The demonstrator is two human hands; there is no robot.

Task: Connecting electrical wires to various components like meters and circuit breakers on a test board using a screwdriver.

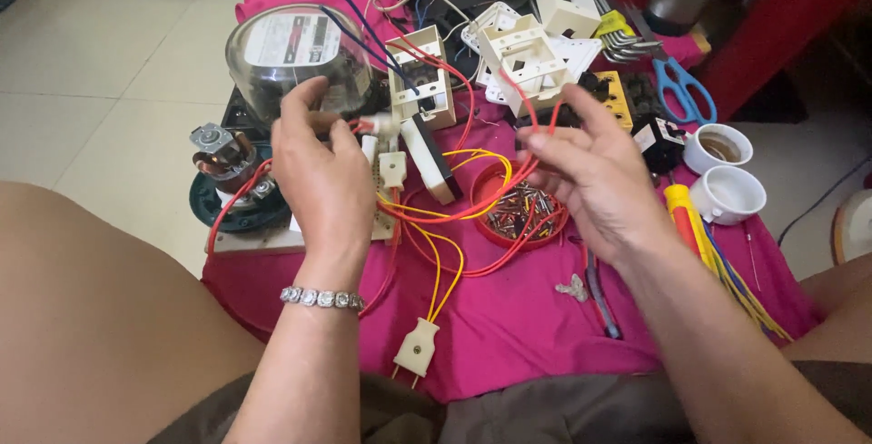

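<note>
My left hand (320, 172), with a bracelet at the wrist, pinches a small white connector (380, 123) with red wires beside a glass-domed electricity meter (289, 55). My right hand (586, 167) holds a bundle of red wires (509, 182) between thumb and fingers, above a red round lid (520, 212) filled with small screws. Yellow wires (442, 267) run down to a cream two-pin plug (416, 349) lying on the pink cloth (509, 326). A cream switch (391, 170) sits on a wooden board between my hands.
Cream switch boxes (527, 54) stand at the back. Blue-handled scissors (683, 88), hex keys (622, 37), two white ceramic lamp holders (727, 192), a yellow-handled screwdriver (683, 217) and a small motor on a green base (227, 172) surround the work. My bare knee is at left.
</note>
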